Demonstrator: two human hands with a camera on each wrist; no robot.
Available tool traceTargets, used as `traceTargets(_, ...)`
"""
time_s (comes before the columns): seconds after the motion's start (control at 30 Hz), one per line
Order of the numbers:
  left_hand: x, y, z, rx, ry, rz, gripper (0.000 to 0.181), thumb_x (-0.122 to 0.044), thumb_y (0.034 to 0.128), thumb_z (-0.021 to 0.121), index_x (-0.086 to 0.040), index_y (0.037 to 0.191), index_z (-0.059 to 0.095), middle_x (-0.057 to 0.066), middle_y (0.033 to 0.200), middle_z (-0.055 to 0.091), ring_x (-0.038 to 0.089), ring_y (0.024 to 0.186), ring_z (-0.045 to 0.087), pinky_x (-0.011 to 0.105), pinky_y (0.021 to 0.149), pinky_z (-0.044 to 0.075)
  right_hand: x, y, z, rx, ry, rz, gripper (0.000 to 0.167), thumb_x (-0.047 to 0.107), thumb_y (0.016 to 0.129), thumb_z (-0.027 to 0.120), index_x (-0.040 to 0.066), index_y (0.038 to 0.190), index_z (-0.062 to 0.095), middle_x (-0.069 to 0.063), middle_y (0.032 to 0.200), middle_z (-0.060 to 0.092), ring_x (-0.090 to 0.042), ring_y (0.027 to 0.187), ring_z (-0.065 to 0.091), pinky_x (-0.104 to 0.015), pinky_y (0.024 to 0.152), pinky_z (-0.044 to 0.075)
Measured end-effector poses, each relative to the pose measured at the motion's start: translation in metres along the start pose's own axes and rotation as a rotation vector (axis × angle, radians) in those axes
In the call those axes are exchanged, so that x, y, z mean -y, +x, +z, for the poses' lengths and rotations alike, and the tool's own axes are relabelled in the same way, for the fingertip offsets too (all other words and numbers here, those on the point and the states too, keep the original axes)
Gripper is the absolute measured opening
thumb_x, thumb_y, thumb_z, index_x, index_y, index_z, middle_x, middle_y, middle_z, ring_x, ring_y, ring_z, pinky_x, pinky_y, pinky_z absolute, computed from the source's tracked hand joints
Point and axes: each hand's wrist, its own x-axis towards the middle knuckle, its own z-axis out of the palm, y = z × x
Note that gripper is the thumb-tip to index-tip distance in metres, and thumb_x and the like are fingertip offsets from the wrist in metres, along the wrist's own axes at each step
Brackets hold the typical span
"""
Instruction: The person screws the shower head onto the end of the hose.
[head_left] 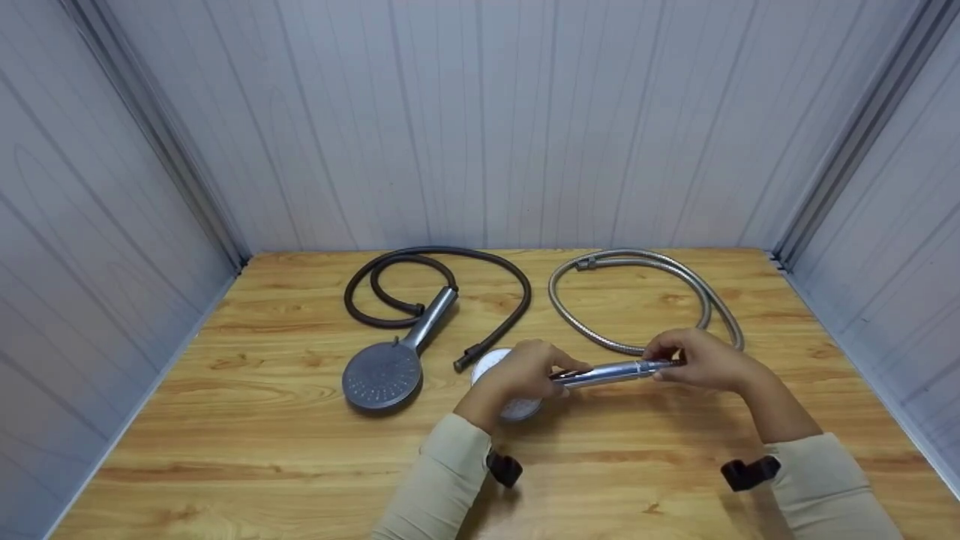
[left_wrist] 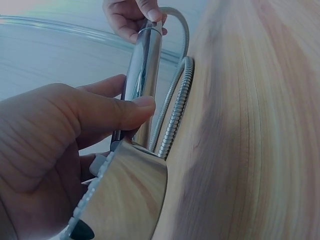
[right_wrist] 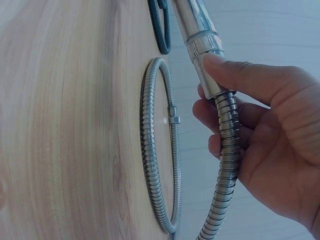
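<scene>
A chrome shower head handle (head_left: 609,373) is held above the table between two hands, its round white-faced head (head_left: 520,409) at the left end. My left hand (head_left: 525,370) grips the handle near the head, thumb on top in the left wrist view, where the handle (left_wrist: 142,65) runs away from the left hand (left_wrist: 65,120). At the other end, my right hand (head_left: 701,360) pinches the metal hose connector (right_wrist: 212,77). In the right wrist view the ribbed silver hose (right_wrist: 228,150) hangs from that connector beside the right hand (right_wrist: 280,110), and the connector meets the handle's end.
The silver hose (head_left: 559,296) loops over the wooden table (head_left: 285,450) at the back right. Left of it lie a second, grey-faced shower head (head_left: 381,376) and a dark hose (head_left: 517,274). Panelled walls (head_left: 450,127) stand behind and on both sides.
</scene>
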Motion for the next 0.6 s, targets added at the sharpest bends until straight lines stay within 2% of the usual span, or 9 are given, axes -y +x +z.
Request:
traceTargets(0.07,-0.0003,-0.0003,-0.0002,-0.004,0.005,0.002,0.049,-0.006,0.0807,0.078,-0.025,0.125,0.068,-0.007,0.117,0.068,0.003,0.087,0.058,0.023,0.084,0.047,-0.0009,0.0002,-0.0005,0.010,-0.011,-0.008,0.019,0.012,0.088,0.072,0.006,0.106,0.070,-0.005,0.101,0.068,-0.020,0.091,0.061,-0.033,0.074,0.052)
traceTargets(0.17,0.0002,-0.0006,0.0003,-0.012,0.016,0.011,0.050,-0.005,0.0805,0.078,-0.025,0.126,0.068,-0.007,0.115,0.069,0.006,0.073,0.052,0.021,0.077,0.045,-0.0024,0.0007,-0.0014,0.024,-0.024,-0.021,0.019,0.013,0.090,0.070,0.006,0.108,0.070,-0.004,0.101,0.068,-0.016,0.088,0.060,-0.033,0.073,0.051)
traceTargets(0.27,0.0003,-0.0006,0.0007,-0.019,0.031,0.016,0.051,-0.006,0.0804,0.078,-0.026,0.126,0.068,-0.007,0.114,0.069,0.007,0.067,0.045,0.020,0.072,0.043,-0.0034,0.0009,-0.0022,0.033,-0.041,-0.036,0.019,0.013,0.092,0.069,0.005,0.109,0.070,-0.005,0.101,0.068,-0.012,0.084,0.059,-0.032,0.070,0.051)
traceTargets(0.43,-0.0005,-0.0004,0.0005,-0.023,0.038,0.014,0.050,-0.006,0.0802,0.078,-0.026,0.125,0.068,-0.006,0.113,0.070,0.007,0.070,0.046,0.020,0.074,0.045,-0.0033,0.0005,-0.0033,0.059,-0.052,-0.033,0.019,0.014,0.095,0.064,0.004,0.109,0.070,-0.005,0.102,0.068,-0.010,0.078,0.055,-0.029,0.067,0.049)
traceTargets(0.6,-0.0010,0.0000,0.0009,-0.031,0.027,0.022,0.050,-0.004,0.0793,0.077,-0.025,0.124,0.069,-0.006,0.108,0.072,0.007,0.068,0.045,0.019,0.070,0.043,0.0004,0.0006,-0.0054,0.113,-0.053,0.011,0.020,0.014,0.099,0.058,0.004,0.110,0.071,-0.006,0.102,0.066,-0.012,0.077,0.053,-0.029,0.067,0.046)
